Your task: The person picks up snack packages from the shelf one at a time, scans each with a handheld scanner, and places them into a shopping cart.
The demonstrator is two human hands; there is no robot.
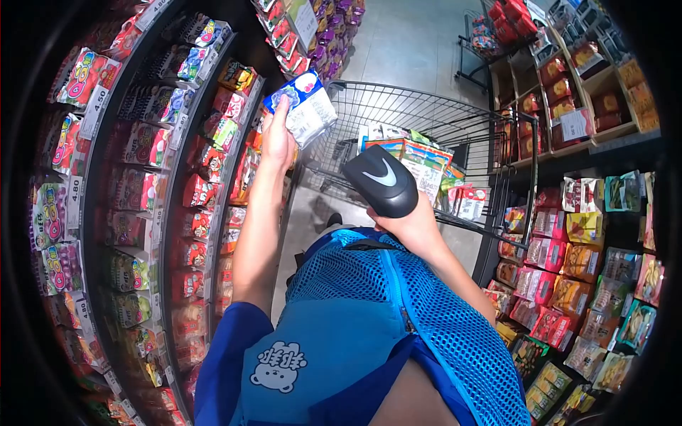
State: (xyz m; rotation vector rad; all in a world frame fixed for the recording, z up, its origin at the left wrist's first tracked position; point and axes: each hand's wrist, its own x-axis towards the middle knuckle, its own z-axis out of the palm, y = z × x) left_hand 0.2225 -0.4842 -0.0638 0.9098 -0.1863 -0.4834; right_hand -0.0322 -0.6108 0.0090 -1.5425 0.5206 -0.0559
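Observation:
My left hand (279,139) grips a blue and white candy packet (304,106) by its left edge, with the thumb on its front and the printed white label facing me. It is held up near the left corner of a black wire shopping cart (426,99). In my right hand (412,221) is a black handheld barcode scanner (383,182), its rounded head pointing up and left over the near side of the cart. The handle and most of my right fingers are hidden under the scanner head. Several snack packets (425,162) lie in the cart beyond the scanner.
Shelves of bagged candy (145,142) with price tags run along my left. On the right stand wooden bins (568,99) and racks of packaged snacks (568,263). Another cart (490,35) with red packages is farther up the grey floor (405,50).

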